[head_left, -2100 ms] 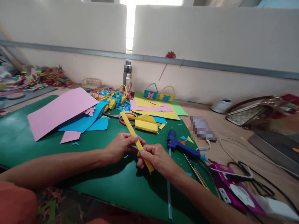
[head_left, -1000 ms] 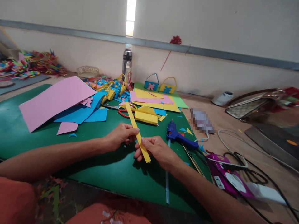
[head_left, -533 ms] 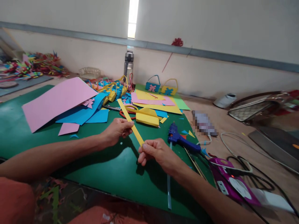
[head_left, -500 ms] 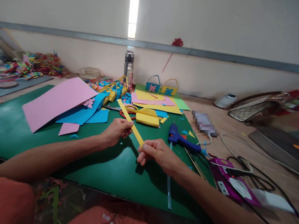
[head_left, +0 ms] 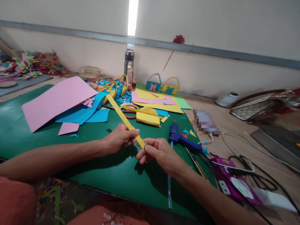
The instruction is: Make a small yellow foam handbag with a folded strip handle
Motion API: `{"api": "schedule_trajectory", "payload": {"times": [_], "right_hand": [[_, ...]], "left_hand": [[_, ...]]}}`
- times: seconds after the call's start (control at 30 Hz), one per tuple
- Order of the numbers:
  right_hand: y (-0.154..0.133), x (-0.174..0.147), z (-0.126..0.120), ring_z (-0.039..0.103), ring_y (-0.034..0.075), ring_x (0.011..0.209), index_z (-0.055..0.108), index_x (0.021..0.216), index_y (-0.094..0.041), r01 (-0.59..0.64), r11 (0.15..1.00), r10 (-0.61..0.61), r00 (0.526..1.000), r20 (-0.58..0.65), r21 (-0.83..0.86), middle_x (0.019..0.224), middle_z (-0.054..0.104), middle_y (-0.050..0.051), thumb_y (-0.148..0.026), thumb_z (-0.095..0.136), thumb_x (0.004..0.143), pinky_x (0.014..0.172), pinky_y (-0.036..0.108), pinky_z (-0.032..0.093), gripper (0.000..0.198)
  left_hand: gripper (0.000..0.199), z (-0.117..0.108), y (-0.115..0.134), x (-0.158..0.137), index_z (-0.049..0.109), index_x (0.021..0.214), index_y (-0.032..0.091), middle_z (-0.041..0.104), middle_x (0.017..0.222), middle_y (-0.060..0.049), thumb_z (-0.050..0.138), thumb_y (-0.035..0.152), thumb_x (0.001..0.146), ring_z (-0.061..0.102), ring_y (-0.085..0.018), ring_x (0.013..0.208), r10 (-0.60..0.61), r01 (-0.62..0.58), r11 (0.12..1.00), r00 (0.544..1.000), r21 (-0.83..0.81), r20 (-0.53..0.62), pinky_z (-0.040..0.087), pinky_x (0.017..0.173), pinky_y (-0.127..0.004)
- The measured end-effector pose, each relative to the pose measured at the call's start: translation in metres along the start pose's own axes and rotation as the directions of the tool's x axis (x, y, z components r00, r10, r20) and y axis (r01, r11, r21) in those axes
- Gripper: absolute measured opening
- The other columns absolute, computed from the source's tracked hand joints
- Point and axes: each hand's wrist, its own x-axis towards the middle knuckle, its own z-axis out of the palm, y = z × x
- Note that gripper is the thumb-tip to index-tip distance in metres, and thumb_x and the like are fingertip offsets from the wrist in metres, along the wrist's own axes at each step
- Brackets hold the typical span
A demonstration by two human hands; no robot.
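A narrow yellow paper strip (head_left: pixel 119 113) slants through the air over the green table, its far end pointing up and left. My left hand (head_left: pixel 122 137) pinches it between thumb and fingers below its middle. At the near end, my right hand (head_left: pixel 156 151) grips the strip between thumb and index finger, the other fingers curled beneath. Just beyond the hands lies a folded yellow paper box (head_left: pixel 148 119) with a raised flap. Scissors with red handles (head_left: pixel 130 117) are partly hidden behind the strip, beside a yellow paper loop.
A blue glue gun (head_left: pixel 174 132) with a clear glue stick lies right of my right hand. Pink sheet (head_left: pixel 58 101) and blue sheets (head_left: pixel 82 111) cover the left side. Small paper bags (head_left: pixel 153 83) stand at the back. A purple power strip (head_left: pixel 226 178) and cables lie at the right.
My left hand has slid along the strip toward my right hand, and now the two are closer together. The strip's far end has swung left. My right hand has barely moved.
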Motion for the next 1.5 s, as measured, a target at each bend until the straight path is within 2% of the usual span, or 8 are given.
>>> {"api": "schedule_trajectory", "payload": {"times": [0.13,0.2,0.3,0.47,0.6,0.8,1.1,1.5], "right_hand": [[0.001,0.001,-0.004,0.056,0.009,0.044,0.059,0.079,-0.016,0.0,1.0,-0.003,0.998,-0.068,-0.031,0.055,0.064,-0.002,-0.024,0.052,0.07,0.05,0.022,0.043,0.014],[0.002,0.003,-0.007,0.046,0.007,0.036,0.058,0.071,-0.017,0.041,0.995,-0.051,0.991,-0.123,-0.086,0.044,0.055,-0.005,-0.03,0.053,0.073,0.042,0.02,0.035,0.014],[0.005,0.007,-0.012,0.03,0.004,0.03,0.049,0.056,-0.019,0.092,0.986,-0.118,0.974,-0.191,-0.139,0.032,0.037,-0.01,-0.047,0.052,0.077,0.039,0.02,0.029,0.035],[0.008,0.008,-0.009,0.034,0.006,0.033,0.045,0.051,-0.019,0.094,0.96,-0.142,0.976,-0.167,-0.265,0.037,0.04,-0.006,-0.063,0.044,0.078,0.038,0.021,0.026,0.052],[0.008,0.006,-0.003,0.035,0.006,0.034,0.043,0.05,-0.019,0.119,0.928,-0.155,0.985,-0.078,-0.353,0.037,0.041,-0.006,-0.053,0.047,0.08,0.037,0.02,0.026,0.046],[0.006,0.003,0.0,0.04,0.007,0.037,0.043,0.052,-0.02,0.089,0.918,-0.144,0.983,-0.116,-0.386,0.043,0.046,-0.006,-0.032,0.046,0.08,0.038,0.019,0.031,0.031],[0.009,0.003,0.001,0.047,0.007,0.041,0.048,0.059,-0.019,0.079,0.917,-0.124,0.988,-0.092,-0.392,0.049,0.052,-0.004,-0.026,0.042,0.08,0.043,0.02,0.036,0.023],[0.01,0.002,-0.002,0.043,0.008,0.04,0.047,0.058,-0.02,0.078,0.885,-0.145,0.983,-0.113,-0.458,0.046,0.049,-0.004,-0.023,0.043,0.076,0.041,0.02,0.032,0.019]], "left_hand": [[0.031,-0.006,0.005,0.002,0.047,0.049,0.015,0.046,0.04,0.002,0.064,0.031,0.069,0.035,-0.004,0.034,-0.022,0.016,0.997,0.997,-0.078,-0.073,0.024,0.036,-0.018],[0.031,-0.007,0.006,0.002,0.046,0.05,0.015,0.046,0.04,0.002,0.064,0.031,0.069,0.036,-0.004,0.034,-0.035,0.029,0.996,0.997,-0.088,-0.065,0.024,0.036,-0.018],[0.031,-0.006,0.004,0.001,0.045,0.051,0.016,0.046,0.04,0.003,0.065,0.032,0.068,0.037,-0.005,0.034,-0.052,0.049,0.995,0.998,-0.084,-0.038,0.024,0.036,-0.018],[0.034,0.002,-0.001,-0.002,0.046,0.051,0.016,0.046,0.041,0.003,0.064,0.037,0.07,0.038,-0.005,0.034,-0.059,0.059,0.998,0.998,-0.029,-0.009,0.024,0.035,-0.018],[0.037,0.006,-0.005,-0.003,0.05,0.049,0.014,0.048,0.041,0.002,0.064,0.042,0.069,0.039,-0.006,0.034,-0.058,0.058,0.998,0.998,0.015,0.023,0.024,0.036,-0.019],[0.041,0.003,-0.007,0.002,0.049,0.048,0.015,0.046,0.04,0.003,0.068,0.047,0.064,0.038,-0.006,0.034,-0.045,0.046,0.999,0.998,-0.019,0.033,0.024,0.035,-0.02],[0.039,-0.002,-0.008,0.009,0.046,0.05,0.015,0.046,0.042,0.004,0.073,0.042,0.06,0.035,-0.004,0.035,-0.062,0.062,0.994,0.998,-0.084,0.01,0.022,0.035,-0.019],[0.036,-0.003,-0.008,0.012,0.045,0.049,0.015,0.046,0.041,0.003,0.07,0.034,0.066,0.035,-0.004,0.033,-0.067,0.063,0.993,0.997,-0.099,-0.035,0.021,0.035,-0.018]]}}
